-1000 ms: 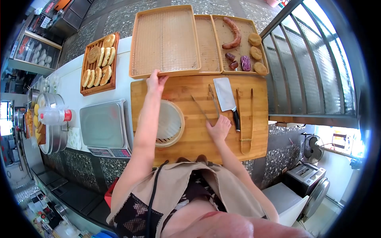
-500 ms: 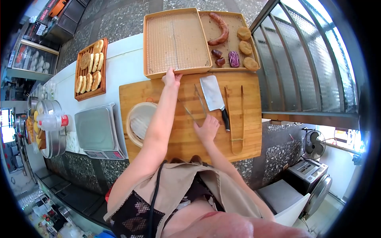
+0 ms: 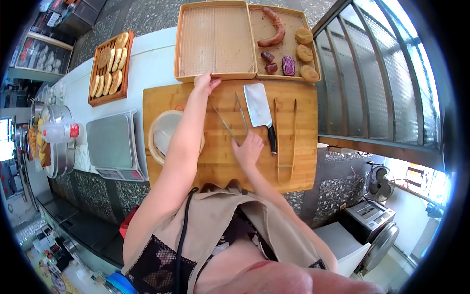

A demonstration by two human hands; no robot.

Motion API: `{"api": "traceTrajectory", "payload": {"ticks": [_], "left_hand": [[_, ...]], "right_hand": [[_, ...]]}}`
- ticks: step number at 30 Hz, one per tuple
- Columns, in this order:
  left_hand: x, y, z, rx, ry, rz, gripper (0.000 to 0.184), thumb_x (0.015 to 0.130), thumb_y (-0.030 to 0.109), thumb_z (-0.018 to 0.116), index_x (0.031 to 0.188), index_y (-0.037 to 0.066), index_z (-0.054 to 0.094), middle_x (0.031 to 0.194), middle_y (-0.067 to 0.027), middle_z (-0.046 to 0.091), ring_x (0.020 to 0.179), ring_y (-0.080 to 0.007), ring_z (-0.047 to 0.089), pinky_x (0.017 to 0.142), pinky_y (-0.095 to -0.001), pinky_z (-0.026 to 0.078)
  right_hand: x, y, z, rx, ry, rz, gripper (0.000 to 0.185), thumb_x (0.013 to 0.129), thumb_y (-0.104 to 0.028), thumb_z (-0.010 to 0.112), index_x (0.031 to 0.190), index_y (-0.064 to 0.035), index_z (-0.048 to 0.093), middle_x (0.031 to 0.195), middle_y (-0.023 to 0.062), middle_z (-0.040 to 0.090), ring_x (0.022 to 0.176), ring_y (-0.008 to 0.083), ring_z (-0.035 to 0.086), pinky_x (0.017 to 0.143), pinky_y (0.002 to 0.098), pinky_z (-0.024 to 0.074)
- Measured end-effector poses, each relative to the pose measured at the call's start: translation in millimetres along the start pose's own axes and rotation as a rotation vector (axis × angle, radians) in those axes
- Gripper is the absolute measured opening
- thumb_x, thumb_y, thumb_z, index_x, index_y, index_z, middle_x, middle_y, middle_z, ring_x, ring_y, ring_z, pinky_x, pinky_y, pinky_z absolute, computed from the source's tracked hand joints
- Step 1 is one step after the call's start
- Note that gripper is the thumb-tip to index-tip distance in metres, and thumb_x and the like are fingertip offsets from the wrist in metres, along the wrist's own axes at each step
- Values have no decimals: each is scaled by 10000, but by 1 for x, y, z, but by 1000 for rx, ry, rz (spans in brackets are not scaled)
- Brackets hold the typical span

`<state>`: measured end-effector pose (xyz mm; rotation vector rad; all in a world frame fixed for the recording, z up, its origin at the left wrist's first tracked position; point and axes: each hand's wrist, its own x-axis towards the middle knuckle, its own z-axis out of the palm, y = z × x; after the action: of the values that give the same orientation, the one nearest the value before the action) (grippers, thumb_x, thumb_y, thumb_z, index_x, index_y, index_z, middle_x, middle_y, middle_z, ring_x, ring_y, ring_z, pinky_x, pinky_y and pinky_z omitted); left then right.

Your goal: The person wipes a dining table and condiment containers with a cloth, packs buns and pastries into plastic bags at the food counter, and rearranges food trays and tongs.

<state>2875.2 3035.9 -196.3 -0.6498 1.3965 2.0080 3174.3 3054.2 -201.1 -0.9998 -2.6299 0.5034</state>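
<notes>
My left hand (image 3: 207, 84) is closed on the near rim of a square golden baking tray (image 3: 215, 41) with a bare, grid-patterned bottom. Lower down, over the wooden board (image 3: 225, 174), my right hand (image 3: 248, 148) holds thin metal tongs (image 3: 243, 113), their two tips apart and pointing away from me. A cleaver (image 3: 258, 105) with a black handle lies just right of the tongs. Beyond it rests a second, longer pair of tongs (image 3: 293, 142). Under my left forearm, a round pale bowl (image 3: 153, 131) with a whitish lining is partly covered.
A second tray (image 3: 286, 32) holds a long sausage (image 3: 278, 29), two short dark pieces, purple cabbage (image 3: 288, 65) and round buns (image 3: 304, 53). Flatbreads fill a wooden tray (image 3: 92, 99) at left, above a scale (image 3: 111, 142). A glass-paned frame (image 3: 372, 78) borders the right.
The whole view has shifted, so everything sits slightly higher. The bare tray has turned a little and lines up more squarely beside the second tray. Both hands keep their holds.
</notes>
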Motion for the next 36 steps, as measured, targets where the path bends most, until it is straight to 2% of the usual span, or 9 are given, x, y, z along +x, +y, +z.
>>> {"api": "traceTrajectory", "payload": {"ticks": [14, 16, 18, 21, 23, 25, 29, 34, 36], "left_hand": [[-63, 57, -33, 277, -143, -286, 462, 898, 314, 596, 1202, -10, 469, 1069, -252, 588, 918, -342, 633, 754, -376, 570], [-66, 73, -64, 502, -210, 54, 464, 863, 339, 632, 1187, 28, 517, 1041, -192, 619, 866, -292, 639, 686, -339, 555], [-25, 91, -135, 839, 49, 552, 418, 826, 312, 655, 1131, 37, 574, 998, -129, 641, 839, -240, 633, 678, -318, 530], [20, 146, -262, 907, 709, 830, 362, 721, 214, 672, 991, -23, 622, 944, -174, 647, 864, -275, 633, 769, -356, 504], [-13, 206, -311, 750, 686, 639, 347, 732, 186, 634, 1008, -22, 606, 1062, -232, 603, 1024, -339, 573, 908, -419, 445], [21, 239, -387, 785, 1029, 660, 387, 748, 174, 608, 1082, -17, 571, 1148, -251, 554, 1095, -370, 527, 964, -440, 409], [51, 309, -472, 1031, 1013, 523, 440, 812, 178, 531, 1213, 3, 487, 1227, -248, 493, 1141, -386, 487, 981, -448, 399], [113, 349, -549, 1161, 741, 353, 449, 803, 162, 487, 1235, 41, 487, 1182, -210, 562, 1065, -350, 561, 950, -452, 427], [98, 358, -542, 864, 572, 273, 444, 786, 167, 486, 1223, 99, 529, 1088, -175, 626, 938, -335, 622, 884, -438, 473]], "right_hand": [[-2, -2, -2, -93, -90, -2, 684, 654, -435, 744, 1136, -12, 504, 1085, 170, 532, 1068, 352, 450, 892, 475, 360], [-2, -4, -2, -92, -79, -2, 679, 651, -430, 748, 1131, -15, 507, 1073, 162, 533, 1064, 350, 451, 886, 466, 367], [-3, -5, 1, -111, -45, -10, 673, 650, -426, 750, 1131, -21, 510, 1070, 153, 535, 1061, 348, 455, 889, 475, 368], [-5, -7, 4, -157, -4, -34, 656, 649, -409, 758, 1125, -27, 519, 1049, 161, 547, 1052, 348, 466, 895, 482, 369], [-11, -10, 5, -128, 2, -30, 628, 658, -369, 768, 1117, -12, 530, 1017, 184, 556, 1032, 369, 478, 886, 471, 380], [-32, -13, 15, -95, 43, -7, 638, 667, -359, 769, 1130, 4, 521, 1014, 199, 546, 1022, 384, 474, 880, 463, 389], [-77, -49, 28, -162, 68, 67, 621, 699, -296, 745, 1159, 26, 478, 1041, 225, 507, 1013, 407, 469, 893, 474, 386], [-81, -73, 41, -258, 69, 160, 589, 735, -272, 699, 1167, 43, 451, 1057, 247, 488, 1035, 423, 458, 884, 466, 400], [-81, -71, 43, -307, 62, 150, 587, 744, -274, 687, 1172, 44, 444, 1063, 250, 485, 1039, 426, 456, 884, 466, 401]]}}
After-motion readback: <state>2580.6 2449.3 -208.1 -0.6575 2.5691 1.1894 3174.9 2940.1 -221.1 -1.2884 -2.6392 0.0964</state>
